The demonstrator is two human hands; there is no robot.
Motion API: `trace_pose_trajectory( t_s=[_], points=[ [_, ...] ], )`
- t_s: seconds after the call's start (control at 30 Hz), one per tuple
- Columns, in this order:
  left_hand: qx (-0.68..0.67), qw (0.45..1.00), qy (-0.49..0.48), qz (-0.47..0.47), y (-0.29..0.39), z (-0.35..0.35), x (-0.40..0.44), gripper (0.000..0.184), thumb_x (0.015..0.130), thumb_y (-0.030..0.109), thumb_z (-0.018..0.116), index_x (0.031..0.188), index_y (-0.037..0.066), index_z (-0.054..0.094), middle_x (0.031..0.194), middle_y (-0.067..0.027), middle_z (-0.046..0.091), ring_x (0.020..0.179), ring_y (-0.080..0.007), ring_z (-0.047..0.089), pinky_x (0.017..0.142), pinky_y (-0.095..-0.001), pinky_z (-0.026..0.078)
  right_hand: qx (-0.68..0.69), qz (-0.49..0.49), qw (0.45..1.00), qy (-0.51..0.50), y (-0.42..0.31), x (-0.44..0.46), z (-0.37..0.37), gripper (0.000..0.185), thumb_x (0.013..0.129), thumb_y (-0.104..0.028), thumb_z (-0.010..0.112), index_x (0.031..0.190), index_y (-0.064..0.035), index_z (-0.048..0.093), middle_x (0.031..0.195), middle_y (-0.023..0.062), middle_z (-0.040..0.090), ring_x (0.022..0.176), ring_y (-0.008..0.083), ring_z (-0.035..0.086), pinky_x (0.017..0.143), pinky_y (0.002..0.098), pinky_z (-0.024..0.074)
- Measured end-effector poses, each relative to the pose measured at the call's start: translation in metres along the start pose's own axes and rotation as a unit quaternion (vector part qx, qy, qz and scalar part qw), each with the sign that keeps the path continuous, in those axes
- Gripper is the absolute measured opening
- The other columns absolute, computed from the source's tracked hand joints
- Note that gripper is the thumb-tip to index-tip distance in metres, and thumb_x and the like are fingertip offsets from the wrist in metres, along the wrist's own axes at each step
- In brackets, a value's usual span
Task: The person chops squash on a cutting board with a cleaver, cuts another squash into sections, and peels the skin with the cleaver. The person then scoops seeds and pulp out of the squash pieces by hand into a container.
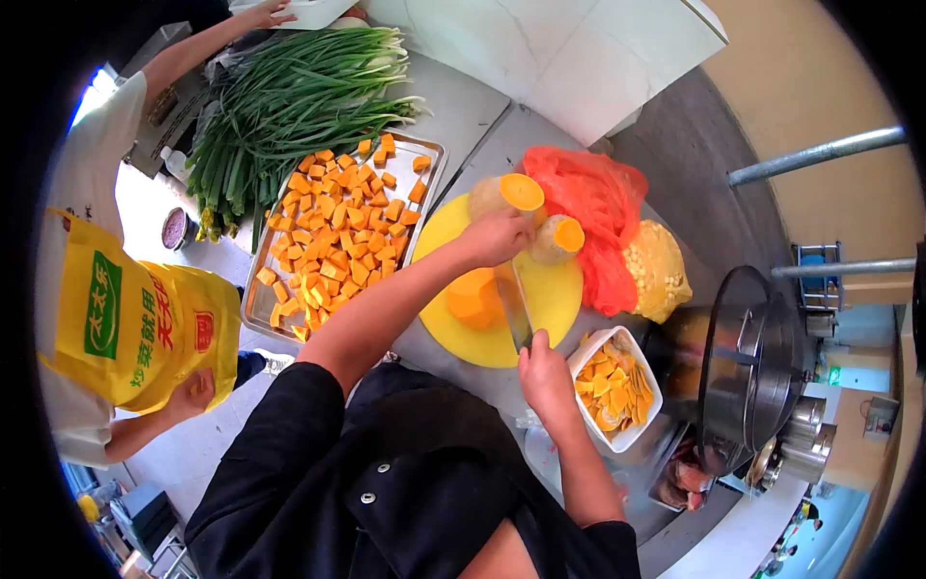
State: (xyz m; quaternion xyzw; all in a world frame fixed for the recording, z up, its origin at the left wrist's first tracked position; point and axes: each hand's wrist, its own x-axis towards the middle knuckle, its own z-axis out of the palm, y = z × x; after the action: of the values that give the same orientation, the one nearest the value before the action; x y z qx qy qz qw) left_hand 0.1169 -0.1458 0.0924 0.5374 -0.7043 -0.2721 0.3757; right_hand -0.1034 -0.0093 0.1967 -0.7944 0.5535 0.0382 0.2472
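My right hand (pixel 546 378) is wrapped round the handle of a knife (pixel 514 301). Its blade runs away from me, upright against a peeled orange pumpkin piece (pixel 473 299) on the round yellow cutting board (pixel 439 333). At the far end of the blade is my left hand (pixel 498 236), its fingers curled and apparently pressing down on the blade; its exact hold is partly hidden. Just beyond my left hand, two unpeeled pumpkin pieces (pixel 558 239) with orange cut faces stand on the board.
A metal tray (pixel 436 159) of pumpkin cubes lies left, with green onions (pixel 299 106) behind. Right of the board are red plastic bags (pixel 588 188), a yellow bag (pixel 661 270), a white container (pixel 617 444) of peelings and a dark pot (pixel 752 367). A co-worker in a yellow apron (pixel 145 318) stands left.
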Motion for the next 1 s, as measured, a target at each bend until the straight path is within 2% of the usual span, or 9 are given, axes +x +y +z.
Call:
trace_pose_trajectory(
  t_s=[0.13,0.23,0.37,0.47,0.57,0.67,0.7,0.83,1.0],
  points=[
    [0.015,1.0,0.011,-0.014,-0.043,0.008,-0.009,0.021,0.094,0.018,0.055,0.109,0.008,0.065,0.105,-0.0163,0.067,0.104,-0.0396,0.062,0.091,-0.0505,0.049,-0.002,0.001,1.0,-0.021,0.006,0.03,0.035,0.022,0.101,-0.017,0.046,0.11,0.0034,0.045,0.081,0.0318,0.066,0.078,0.0511,0.066,0.07,0.0612,0.0511],
    [0.14,0.984,-0.02,-0.112,-0.073,0.033,-0.025,0.023,0.092,0.02,0.057,0.11,0.008,0.063,0.106,-0.016,0.066,0.103,-0.0393,0.062,0.089,-0.0512,0.048,0.019,-0.007,1.0,0.018,0.044,0.059,0.115,0.024,0.1,-0.018,0.05,0.111,0.0029,0.045,0.08,0.0311,0.066,0.076,0.0508,0.066,0.069,0.0614,0.0508],
    [0.202,0.973,0.056,-0.092,-0.043,0.037,-0.034,0.028,0.096,0.027,0.059,0.111,0.004,0.063,0.103,-0.0179,0.066,0.098,-0.0379,0.064,0.085,-0.0533,0.049,0.025,-0.001,0.997,0.071,0.057,0.061,0.154,0.026,0.102,-0.022,0.047,0.113,0.0019,0.048,0.085,0.0312,0.067,0.077,0.0505,0.066,0.069,0.0615,0.0513],
    [0.116,0.969,0.141,-0.164,-0.029,0.039,-0.056,0.042,0.092,0.035,0.068,0.118,0.003,0.061,0.111,-0.0207,0.064,0.103,-0.0383,0.063,0.087,-0.054,0.049,0.026,0.009,0.998,0.058,0.059,0.053,0.159,0.026,0.101,-0.023,0.05,0.113,0.0005,0.049,0.085,0.0301,0.068,0.076,0.0504,0.066,0.068,0.0614,0.0515],
    [0.112,0.964,0.144,-0.194,0.018,0.036,-0.091,0.06,0.083,0.043,0.077,0.126,0.006,0.059,0.124,-0.0249,0.058,0.113,-0.0407,0.059,0.092,-0.0537,0.05,0.035,0.014,0.998,0.057,0.058,0.061,0.151,0.027,0.1,-0.023,0.052,0.112,0.0005,0.049,0.084,0.0295,0.068,0.076,0.0501,0.066,0.068,0.0608,0.0516],
    [0.152,0.96,0.146,-0.185,0.035,0.053,-0.112,0.068,0.077,0.049,0.081,0.13,0.012,0.058,0.136,-0.027,0.051,0.124,-0.0439,0.054,0.098,-0.0518,0.049,0.046,0.02,0.997,0.052,0.051,0.062,0.142,0.028,0.098,-0.022,0.058,0.11,0.0013,0.048,0.082,0.03,0.068,0.076,0.0506,0.066,0.069,0.0608,0.052],
    [0.145,0.952,0.151,-0.223,0.035,0.057,-0.113,0.067,0.076,0.049,0.082,0.129,0.016,0.059,0.139,-0.0272,0.049,0.125,-0.0449,0.054,0.1,-0.0506,0.049,0.048,0.025,0.997,0.05,0.05,0.063,0.138,0.029,0.097,-0.021,0.06,0.109,0.0016,0.048,0.081,0.0304,0.068,0.077,0.051,0.067,0.069,0.0609,0.0522],
    [0.124,0.95,0.162,-0.236,0.026,0.052,-0.12,0.064,0.077,0.047,0.081,0.128,0.015,0.06,0.136,-0.0276,0.051,0.119,-0.0449,0.059,0.097,-0.0494,0.052,0.063,0.003,0.995,0.073,0.045,0.053,0.126,0.03,0.095,-0.02,0.064,0.108,0.0015,0.048,0.078,0.0304,0.068,0.076,0.0509,0.067,0.068,0.0599,0.0528],
    [-0.031,0.926,0.085,-0.366,0.016,0.039,-0.141,0.075,0.077,0.05,0.08,0.136,0.012,0.053,0.132,-0.0265,0.055,0.118,-0.0416,0.061,0.097,-0.0486,0.052,0.072,0.016,0.994,0.079,0.04,0.049,0.13,0.03,0.095,-0.02,0.064,0.108,0.0018,0.048,0.078,0.0305,0.068,0.075,0.0508,0.067,0.067,0.0592,0.053]
  ],
)
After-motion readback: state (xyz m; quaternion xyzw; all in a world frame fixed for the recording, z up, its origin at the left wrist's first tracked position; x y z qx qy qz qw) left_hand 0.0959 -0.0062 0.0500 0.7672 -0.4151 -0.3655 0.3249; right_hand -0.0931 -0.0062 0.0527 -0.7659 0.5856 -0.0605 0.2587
